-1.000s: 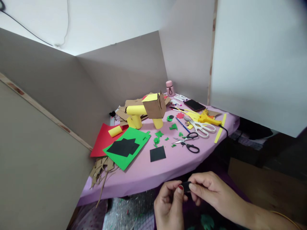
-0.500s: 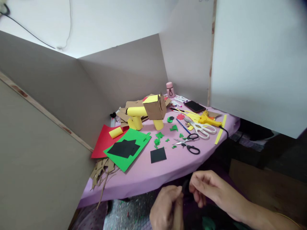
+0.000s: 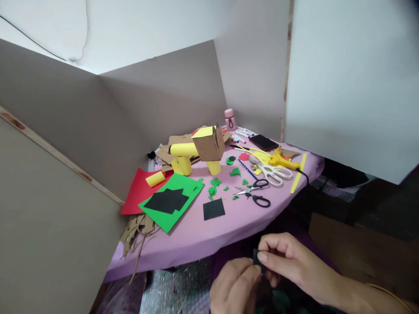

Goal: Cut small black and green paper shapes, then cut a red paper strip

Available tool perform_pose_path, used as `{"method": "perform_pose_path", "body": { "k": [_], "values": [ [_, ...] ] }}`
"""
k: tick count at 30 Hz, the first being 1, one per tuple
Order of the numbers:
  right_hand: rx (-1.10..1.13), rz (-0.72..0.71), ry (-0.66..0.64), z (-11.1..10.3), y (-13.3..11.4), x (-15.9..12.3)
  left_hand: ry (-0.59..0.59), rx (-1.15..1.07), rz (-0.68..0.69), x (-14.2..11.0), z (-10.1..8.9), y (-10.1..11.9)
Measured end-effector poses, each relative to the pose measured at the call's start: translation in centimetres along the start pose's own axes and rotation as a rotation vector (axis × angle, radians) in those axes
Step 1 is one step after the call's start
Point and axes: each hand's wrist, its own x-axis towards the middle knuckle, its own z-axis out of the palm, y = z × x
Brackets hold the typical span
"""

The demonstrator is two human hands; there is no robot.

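Below the front edge of the purple table point(image 3: 196, 237), both my hands meet around a small black piece of paper point(image 3: 255, 256). My right hand point(image 3: 288, 261) pinches it between thumb and fingers. My left hand point(image 3: 236, 285) is curled with its fingertips against the same piece. Most of the piece is hidden by my fingers. On the table a black paper square point(image 3: 214, 209) lies nearest my hands, and black-handled scissors point(image 3: 255, 195) lie just behind it.
A yellow-and-cardboard paper figure point(image 3: 200, 150) stands mid-table. Green paper point(image 3: 172, 201) with black paper on it overlaps a red sheet point(image 3: 137, 192). White scissors point(image 3: 274, 171), a yellow glue gun point(image 3: 282, 160), a phone point(image 3: 263, 142), markers and a pink bottle point(image 3: 230, 119) lie farther back. Grey partition boards surround the table.
My hands stayed low at the table's front, working the black piece between the fingers. The left hand turned and closed in toward the right. The view shifted slightly.
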Motion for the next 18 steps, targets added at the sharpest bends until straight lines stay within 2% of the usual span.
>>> {"method": "perform_pose_path", "body": {
  "k": [3, 7, 9, 14, 18],
  "values": [
    [-0.003, -0.062, 0.021, 0.2, 0.1, 0.0, 0.035, -0.167, -0.203, 0.4, 0.5, 0.0],
    [-0.127, -0.148, 0.038, 0.2, 0.2, 0.1, 0.135, -0.421, -0.581, 0.7, 1.2, 0.5],
    [-0.194, -0.181, 0.04, 0.2, 0.1, 0.0, 0.179, -0.548, -0.708, 0.8, 1.5, 0.8],
    [-0.275, -0.258, 0.037, 0.3, -0.1, -0.2, 0.245, -0.706, -0.826, 0.8, 2.1, 1.1],
    [-0.342, -0.3, 0.037, 0.2, -0.1, -0.3, 0.245, -0.74, -0.84, 0.8, 2.3, 1.0]
  ]
}}
